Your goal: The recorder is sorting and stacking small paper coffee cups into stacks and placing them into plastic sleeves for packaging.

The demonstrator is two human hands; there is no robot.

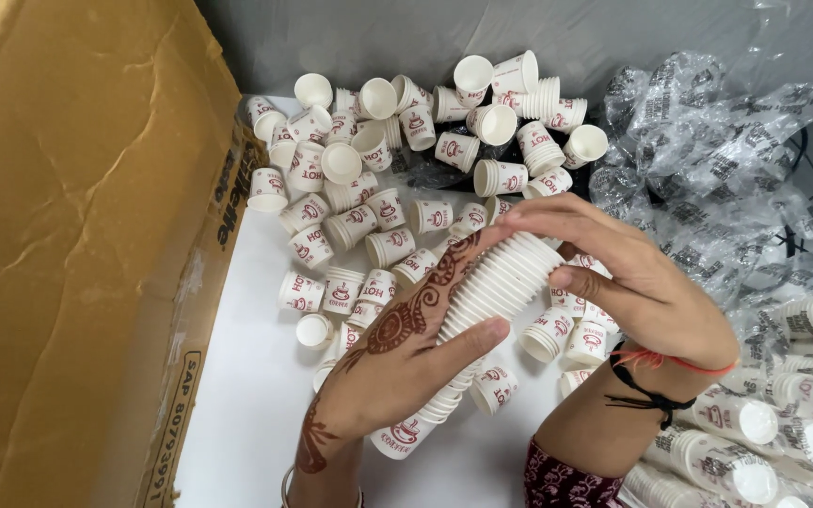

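Left hand [392, 362] and right hand [628, 287] at lower centre both closing fingers around a long stack of cups [491, 292], loose cups [406, 179] lying scattered above, cardboard box [77, 245] filling the left

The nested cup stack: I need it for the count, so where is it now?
In the head view, the nested cup stack lies slanted at centre, held between the left hand and right hand, above the loose cups.

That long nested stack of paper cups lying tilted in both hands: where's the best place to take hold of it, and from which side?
Take the stack of cups around its ribbed middle, from above and across its length. It lies slanted, base cup low near the left hand and open end up by the right hand. A one-end grip would probably let the nested cups slide apart, so support both ends.
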